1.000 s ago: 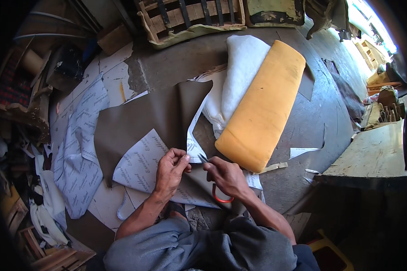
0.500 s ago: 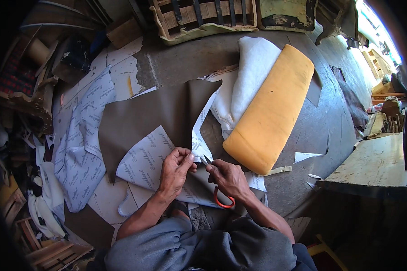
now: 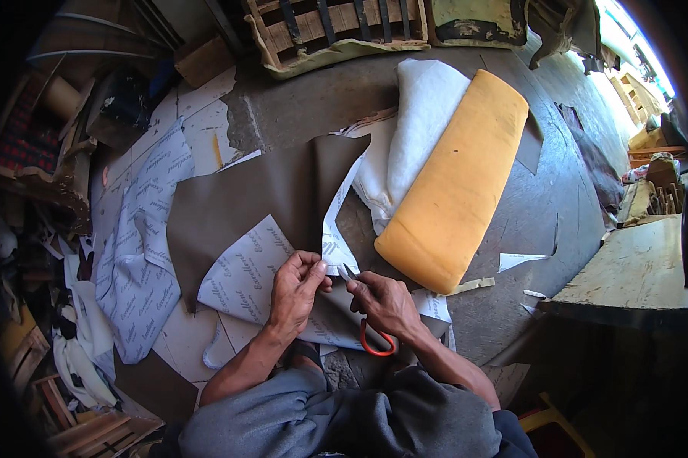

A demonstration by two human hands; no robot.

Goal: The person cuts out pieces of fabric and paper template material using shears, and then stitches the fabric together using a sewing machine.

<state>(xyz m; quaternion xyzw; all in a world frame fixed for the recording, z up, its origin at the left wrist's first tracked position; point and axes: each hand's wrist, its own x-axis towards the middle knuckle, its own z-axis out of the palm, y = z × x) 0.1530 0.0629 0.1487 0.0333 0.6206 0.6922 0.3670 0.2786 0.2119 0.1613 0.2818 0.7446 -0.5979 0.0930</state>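
My left hand (image 3: 297,291) pinches the folded edge of a large brown upholstery sheet (image 3: 237,200), whose white printed backing (image 3: 336,243) shows along the fold. My right hand (image 3: 386,309) is closed on scissors with orange-red handles (image 3: 378,343), their metal blades touching that white edge just right of my left fingertips. A turned-back part of the sheet (image 3: 237,282) shows more backing under my left hand. Just beyond my hands lie a yellow foam cushion (image 3: 451,183) and white padding (image 3: 424,114).
Printed-backed material (image 3: 142,252) lies at left, near white scraps (image 3: 84,343). A wooden furniture frame (image 3: 336,27) stands at the back, a dark padded piece (image 3: 119,103) at back left. A pale board (image 3: 619,267) juts in at right; offcuts (image 3: 520,261) lie on the floor.
The view first shifts, so the surroundings appear further right, then moves slightly back. My hands stay at the fabric edge, the scissor blades now touching it at nearly the same spot.
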